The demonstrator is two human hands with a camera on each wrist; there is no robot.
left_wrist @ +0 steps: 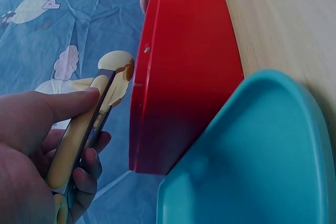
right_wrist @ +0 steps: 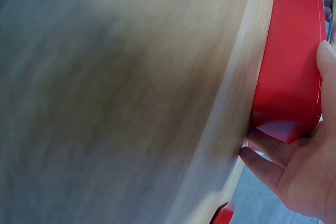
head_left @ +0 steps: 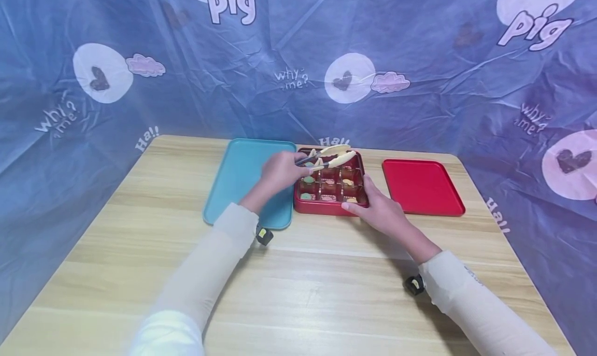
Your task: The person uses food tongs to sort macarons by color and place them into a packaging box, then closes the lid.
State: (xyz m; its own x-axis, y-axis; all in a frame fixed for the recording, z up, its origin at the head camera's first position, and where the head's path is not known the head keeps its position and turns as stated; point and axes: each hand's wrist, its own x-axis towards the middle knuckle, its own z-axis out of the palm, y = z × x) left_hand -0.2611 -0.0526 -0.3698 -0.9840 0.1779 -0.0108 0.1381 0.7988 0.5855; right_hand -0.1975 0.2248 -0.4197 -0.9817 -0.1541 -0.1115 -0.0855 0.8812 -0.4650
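Observation:
My left hand (head_left: 282, 170) grips a pair of cream-tipped tongs (head_left: 342, 159) above a red box (head_left: 322, 208). In the left wrist view the thumb presses one tong handle (left_wrist: 72, 148) while the fingers curl round the other side. The tong tips stand apart over the box's back part; I see nothing between them. Clear dividers split the box into compartments holding small green pieces (head_left: 306, 196), pink pieces (head_left: 328, 182) and yellow pieces (head_left: 348, 182). My right hand (head_left: 383, 211) holds the box's front right corner, thumb on the rim and fingers against the side wall (right_wrist: 289, 61).
Left of the box lies a teal tray (head_left: 247, 164), close against it and partly under my left forearm. A flat red lid or tray (head_left: 422, 185) lies to the right. Behind the wooden table (head_left: 298, 294) hangs a blue printed cloth (head_left: 261, 102).

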